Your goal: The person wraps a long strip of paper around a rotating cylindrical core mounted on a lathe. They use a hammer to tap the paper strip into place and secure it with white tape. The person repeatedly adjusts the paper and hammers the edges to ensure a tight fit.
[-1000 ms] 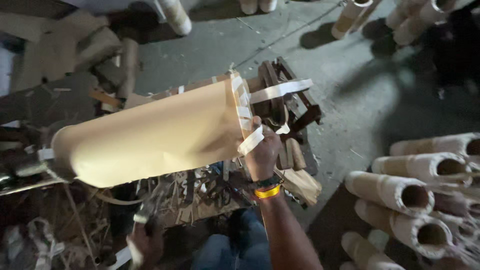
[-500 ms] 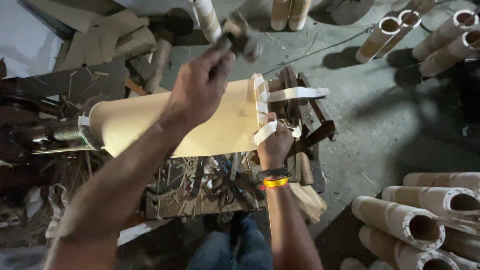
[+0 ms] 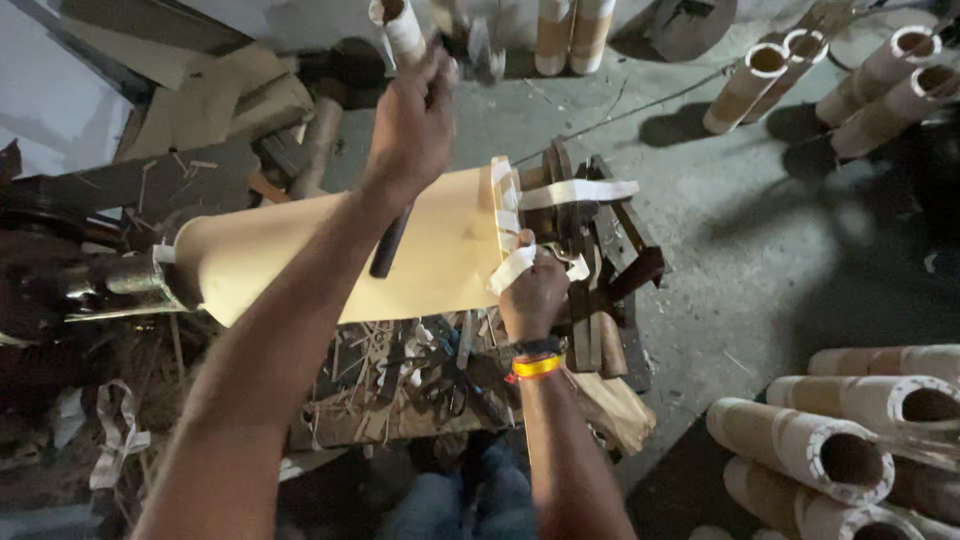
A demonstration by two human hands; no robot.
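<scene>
A large tan tube (image 3: 330, 260) lies across a cluttered work stand, tapering toward a metal spindle (image 3: 110, 285) at the left. White strips (image 3: 580, 190) wrap and hang off its right end. My right hand (image 3: 535, 295), with an orange and yellow band at the wrist, grips that end of the tube where a white strip crosses it. My left hand (image 3: 415, 120) is raised above the tube and closed around a hammer (image 3: 390, 240). Its dark handle points down over the tube and its head is blurred near the top.
Dark wooden and metal pieces (image 3: 600, 270) stand against the tube's right end. Scraps and small tools (image 3: 420, 370) litter the stand below. Several cardboard tubes (image 3: 830, 450) lie at the lower right, more (image 3: 880, 80) at the upper right. Flat cardboard (image 3: 210, 110) is piled at the upper left.
My left arm has come into view with the hammer and has risen a little higher over the tube. My right hand stays at the tube's right end.
</scene>
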